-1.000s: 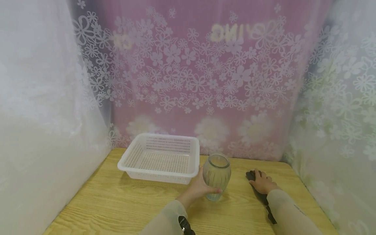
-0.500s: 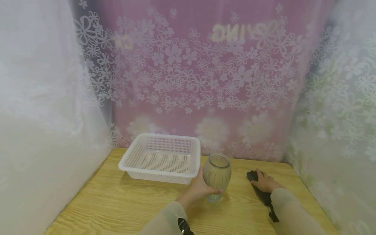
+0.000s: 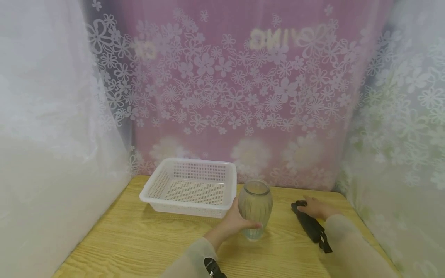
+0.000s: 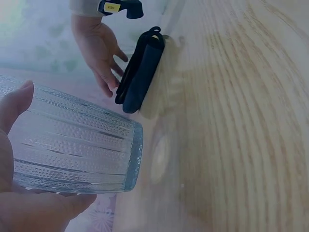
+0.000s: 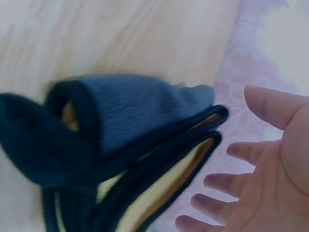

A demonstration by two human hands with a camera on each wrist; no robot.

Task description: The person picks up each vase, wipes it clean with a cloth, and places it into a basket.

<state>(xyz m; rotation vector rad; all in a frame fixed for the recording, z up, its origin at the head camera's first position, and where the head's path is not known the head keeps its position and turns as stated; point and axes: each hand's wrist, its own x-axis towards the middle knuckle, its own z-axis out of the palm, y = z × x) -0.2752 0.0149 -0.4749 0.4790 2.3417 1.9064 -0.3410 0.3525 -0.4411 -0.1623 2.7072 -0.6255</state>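
My left hand (image 3: 233, 221) grips a clear ribbed glass vase (image 3: 256, 208), thumb across its near side and fingers behind it. In the left wrist view, a narrow gap shows between the base of the vase (image 4: 77, 145) and the table. On the right lies a dark blue-black folded cloth (image 3: 307, 224) with a strap-like end. The right wrist view shows its dark edging and yellowish inner layers. Beside the far end of this cloth is my right hand (image 3: 317, 208). Its fingers are spread and extended in the right wrist view, apart from the cloth (image 5: 140, 111).
A white perforated plastic basket (image 3: 191, 204) stands at the back left, close beside the vase. The wooden table (image 3: 146, 247) is bounded by a pink floral curtain (image 3: 240, 96) behind and pale sheets on both sides.
My right hand has slid off the top of the cloth to its right side, and the fingers have let go. The vase has shifted slightly left in my left hand.
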